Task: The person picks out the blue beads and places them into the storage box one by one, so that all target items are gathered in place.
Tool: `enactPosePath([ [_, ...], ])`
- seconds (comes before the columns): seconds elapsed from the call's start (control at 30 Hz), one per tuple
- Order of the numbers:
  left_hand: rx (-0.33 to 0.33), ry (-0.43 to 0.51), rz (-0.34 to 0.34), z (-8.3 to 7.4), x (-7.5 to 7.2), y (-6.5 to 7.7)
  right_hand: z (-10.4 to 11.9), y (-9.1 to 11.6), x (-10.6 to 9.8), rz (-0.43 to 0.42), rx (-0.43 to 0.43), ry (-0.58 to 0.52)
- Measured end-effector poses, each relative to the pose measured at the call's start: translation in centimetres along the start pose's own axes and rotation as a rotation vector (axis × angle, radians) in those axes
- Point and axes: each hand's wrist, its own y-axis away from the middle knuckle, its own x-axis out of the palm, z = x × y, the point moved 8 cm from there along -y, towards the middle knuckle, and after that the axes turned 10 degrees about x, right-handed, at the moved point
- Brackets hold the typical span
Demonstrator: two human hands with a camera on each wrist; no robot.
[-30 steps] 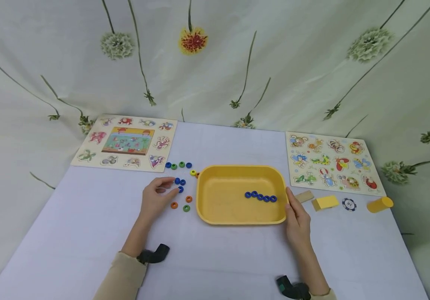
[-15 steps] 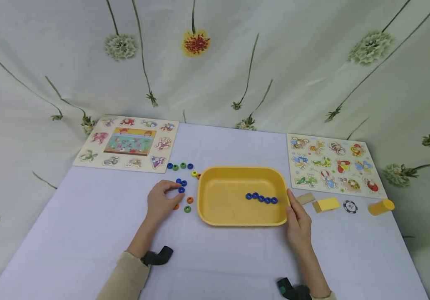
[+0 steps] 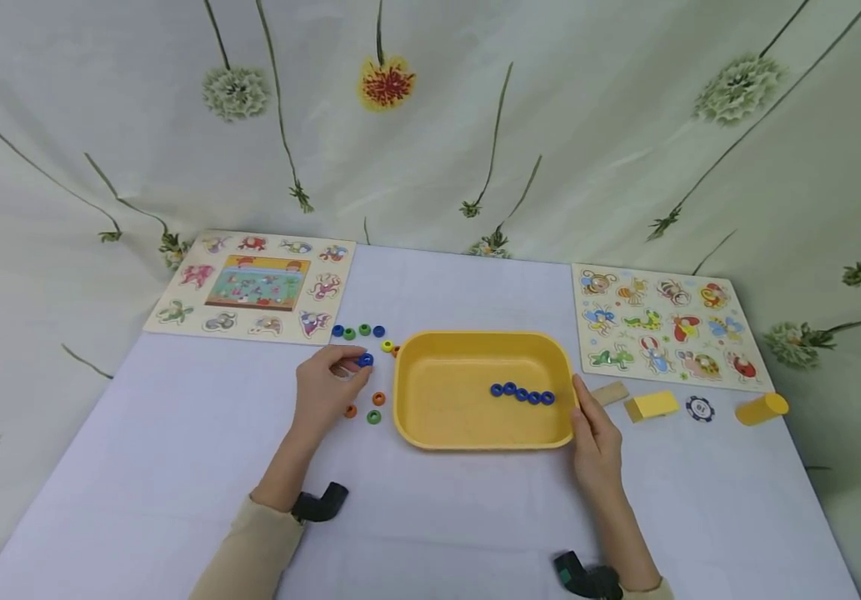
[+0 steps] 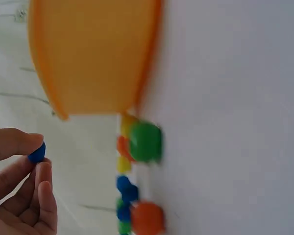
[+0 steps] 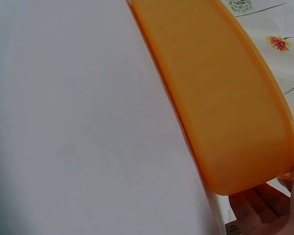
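Observation:
My left hand (image 3: 322, 390) pinches a blue ring-shaped bead (image 3: 366, 360) between thumb and index finger, left of the yellow tray (image 3: 445, 408). In the left wrist view the pinched blue bead (image 4: 37, 153) hangs clear of the table, its hole turned out of sight. Other blue beads (image 4: 129, 193) appear there on the table. A crooked row of several blue beads (image 3: 522, 394) lies in the tray. At the tray's right end, my right hand (image 3: 597, 442) holds the rim, with thumb at the edge and fingers against the outer wall (image 5: 225, 122).
Orange (image 3: 378, 398) and green beads (image 3: 373, 417) lie left of the tray, with a mixed row (image 3: 351, 332) behind. Two picture boards (image 3: 310, 325) (image 3: 591, 333) lie farther back. Right of the tray are a yellow block (image 3: 651, 406), a poker chip (image 3: 699, 408) and a yellow cylinder (image 3: 762, 409).
My left hand has closed thumb and finger on a blue bead and raised it from the cluster. The right hand and the tray have stayed in place.

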Motion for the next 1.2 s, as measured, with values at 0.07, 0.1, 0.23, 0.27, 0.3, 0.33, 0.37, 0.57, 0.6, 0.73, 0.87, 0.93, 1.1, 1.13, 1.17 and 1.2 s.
enactPosePath([
  [0.07, 0.014, 0.100, 0.059, -2.0, 1.0, -0.6, 0.1, 0.0, 0.0, 0.003, 0.006, -0.002],
  [0.1, 0.020, 0.145, 0.095, -3.0, 1.7, -1.0, 0.2, -0.1, 0.0, 0.007, 0.009, -0.005],
  [0.23, 0.029, 0.259, 0.255, -6.2, 5.2, -2.0, 1.5, 0.1, 0.0, 0.018, 0.010, -0.010],
  [0.27, 0.027, 0.271, 0.297, -6.7, 6.2, -2.2, 1.8, 0.2, 0.1, 0.022, 0.012, -0.014],
  [0.3, 0.024, 0.277, 0.336, -7.0, 7.2, -2.3, 2.1, 0.3, 0.1, 0.024, 0.016, -0.014],
  [0.33, 0.020, 0.269, 0.373, -7.3, 8.2, -2.5, 2.4, 0.3, 0.1, 0.024, 0.021, -0.006],
  [0.37, 0.011, 0.254, 0.408, -7.3, 9.1, -2.6, 2.7, 0.4, 0.2, 0.025, 0.026, -0.003],
  [0.57, -0.033, 0.118, 0.584, -6.6, 13.8, -2.7, 2.7, 0.5, 0.2, 0.019, 0.033, 0.007],
  [0.6, -0.035, 0.107, 0.611, -6.5, 14.3, -2.7, 2.6, 0.5, 0.1, 0.018, 0.033, 0.009],
  [0.73, 0.005, 0.063, 0.686, -6.7, 16.2, -2.6, 1.5, 0.1, 0.0, 0.021, 0.036, -0.007],
  [0.87, 0.052, 0.011, 0.733, -7.2, 17.3, -2.6, 0.0, -0.3, 0.0, 0.016, 0.032, -0.010],
  [0.93, 0.058, 0.008, 0.751, -7.5, 17.5, -2.5, -0.2, -0.3, -0.1, 0.010, 0.025, -0.004],
  [1.1, 0.094, 0.026, 0.743, -8.5, 16.6, -1.9, -0.3, -0.2, 0.0, 0.013, 0.010, -0.008],
  [1.13, 0.103, 0.028, 0.728, -8.7, 16.2, -1.7, -0.3, -0.2, 0.0, 0.012, 0.011, -0.007],
  [1.17, 0.115, 0.027, 0.708, -8.9, 15.6, -1.5, -0.3, -0.2, 0.0, 0.011, 0.012, -0.007],
  [1.2, 0.133, 0.031, 0.678, -9.2, 14.9, -1.4, -0.3, -0.2, -0.1, 0.008, 0.012, -0.007],
])
